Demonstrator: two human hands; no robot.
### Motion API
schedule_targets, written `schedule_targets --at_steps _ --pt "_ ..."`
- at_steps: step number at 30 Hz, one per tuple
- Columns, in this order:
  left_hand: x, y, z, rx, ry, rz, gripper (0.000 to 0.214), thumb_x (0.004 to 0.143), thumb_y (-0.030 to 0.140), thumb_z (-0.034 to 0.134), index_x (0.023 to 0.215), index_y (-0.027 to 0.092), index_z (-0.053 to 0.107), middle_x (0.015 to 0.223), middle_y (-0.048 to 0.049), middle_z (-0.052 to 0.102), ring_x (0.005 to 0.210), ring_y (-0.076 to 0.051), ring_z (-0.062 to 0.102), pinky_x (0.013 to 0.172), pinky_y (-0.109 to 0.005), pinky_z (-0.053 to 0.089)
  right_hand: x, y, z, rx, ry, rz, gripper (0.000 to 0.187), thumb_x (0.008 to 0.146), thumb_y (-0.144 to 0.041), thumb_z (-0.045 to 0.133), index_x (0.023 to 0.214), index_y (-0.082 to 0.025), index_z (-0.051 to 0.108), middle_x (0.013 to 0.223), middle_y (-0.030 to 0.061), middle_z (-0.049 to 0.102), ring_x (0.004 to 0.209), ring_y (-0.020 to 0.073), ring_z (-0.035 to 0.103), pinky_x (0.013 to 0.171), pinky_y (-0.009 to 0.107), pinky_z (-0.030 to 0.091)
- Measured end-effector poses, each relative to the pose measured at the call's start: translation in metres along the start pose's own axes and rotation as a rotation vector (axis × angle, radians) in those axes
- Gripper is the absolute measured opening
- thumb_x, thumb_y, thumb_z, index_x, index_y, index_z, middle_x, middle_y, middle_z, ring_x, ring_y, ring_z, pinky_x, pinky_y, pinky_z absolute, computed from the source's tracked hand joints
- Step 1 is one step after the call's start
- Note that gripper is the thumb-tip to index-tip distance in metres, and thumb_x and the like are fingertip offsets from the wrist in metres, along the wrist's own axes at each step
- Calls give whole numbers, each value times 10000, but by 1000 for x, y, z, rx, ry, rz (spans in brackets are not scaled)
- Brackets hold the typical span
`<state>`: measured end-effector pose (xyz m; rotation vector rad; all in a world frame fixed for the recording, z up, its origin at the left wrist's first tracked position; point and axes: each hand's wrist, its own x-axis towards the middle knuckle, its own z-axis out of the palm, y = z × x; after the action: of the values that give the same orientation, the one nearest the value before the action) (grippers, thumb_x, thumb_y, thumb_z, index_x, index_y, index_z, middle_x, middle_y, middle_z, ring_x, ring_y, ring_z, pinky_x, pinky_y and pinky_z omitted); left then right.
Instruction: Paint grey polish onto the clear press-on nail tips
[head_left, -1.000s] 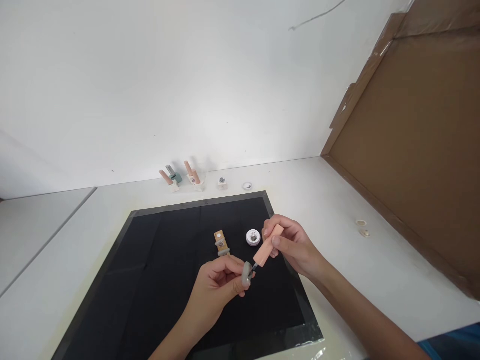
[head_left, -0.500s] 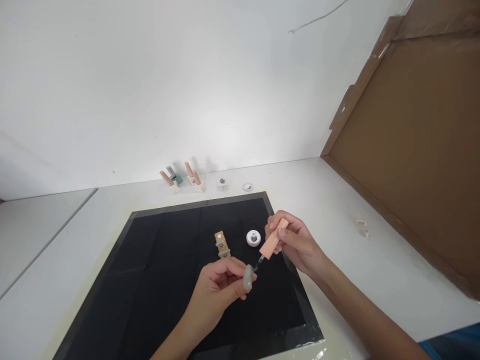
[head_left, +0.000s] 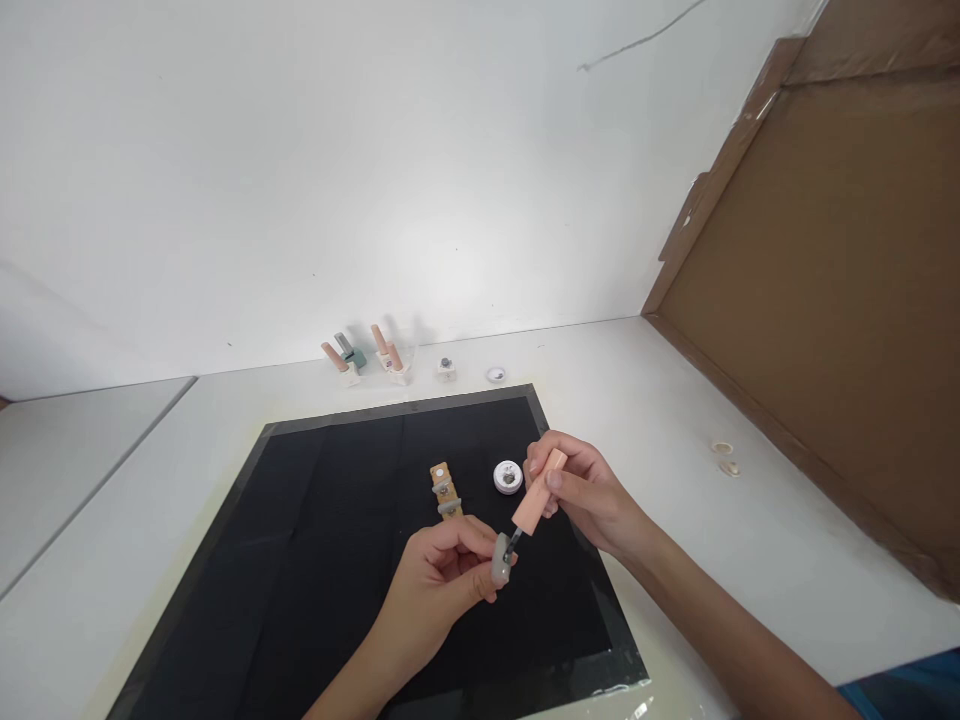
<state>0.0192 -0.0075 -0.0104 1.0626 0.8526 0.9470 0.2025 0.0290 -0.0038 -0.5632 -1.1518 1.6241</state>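
Note:
Between thumb and fingers my left hand [head_left: 442, 575] pinches a glossy grey false nail [head_left: 500, 562], held above the black mat. My right hand [head_left: 581, 490] grips a nail polish brush [head_left: 539, 494] by its peach cap, slanted down to the left. The dark brush tip lies against the face of the nail. Just beyond my left hand, a wooden nail stand [head_left: 442, 480] carries grey nails; its near end is hidden by my fingers. A small round white jar [head_left: 508, 477] with a dark pattern on top sits left of my right hand.
The black mat [head_left: 330, 560] has taped edges on a white table. Along the wall stand several polish bottles [head_left: 394, 362], a small clear jar [head_left: 446, 370] and a round lid [head_left: 496, 375]. Two small beige pieces [head_left: 725, 458] lie at right, near a brown cardboard panel [head_left: 825, 300].
My right hand has moved left and slightly down, bringing the brush tip from beside the nail onto its face. My left hand still pinches the nail, nearly in place.

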Motion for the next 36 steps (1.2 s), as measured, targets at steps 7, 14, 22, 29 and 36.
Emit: schedule_targets --at_steps 7,14,22,29,36 --pt "-2 2 1 -31 -21 -8 128 629 212 774 599 138 674 665 -37 659 528 -91 536 462 -198 456 2 -2 -4 -1 71 12 166 790 -323 665 780 -171 599 598 -33 507 487 77 427 492 220 337" --pt "-2 -1 0 -50 -26 -4 133 631 209 776 612 135 668 673 -30 649 532 -85 535 467 -193 457 4 0 -6 94 107 9 160 808 -318 645 780 -173 584 579 -36 487 490 80 421 483 211 337" --pt "-1 -2 -1 -33 -11 0 128 630 206 774 605 132 673 656 -21 624 541 -89 533 461 -191 460 0 2 -4 67 -37 11 183 784 -343 672 769 -180 589 581 -36 462 500 95 415 477 225 342" --pt "0 -1 0 -24 -14 -1 146 628 218 774 584 132 666 645 -26 627 535 -90 525 460 -194 457 2 3 -3 45 -31 14 167 790 -324 669 772 -175 595 586 -38 468 486 83 408 483 223 332" --pt "0 0 0 -36 -18 -2 139 629 212 773 590 134 665 655 -27 636 532 -89 525 462 -196 458 2 3 -4 40 -27 18 155 792 -309 667 775 -173 596 606 -36 484 486 77 413 486 218 336"
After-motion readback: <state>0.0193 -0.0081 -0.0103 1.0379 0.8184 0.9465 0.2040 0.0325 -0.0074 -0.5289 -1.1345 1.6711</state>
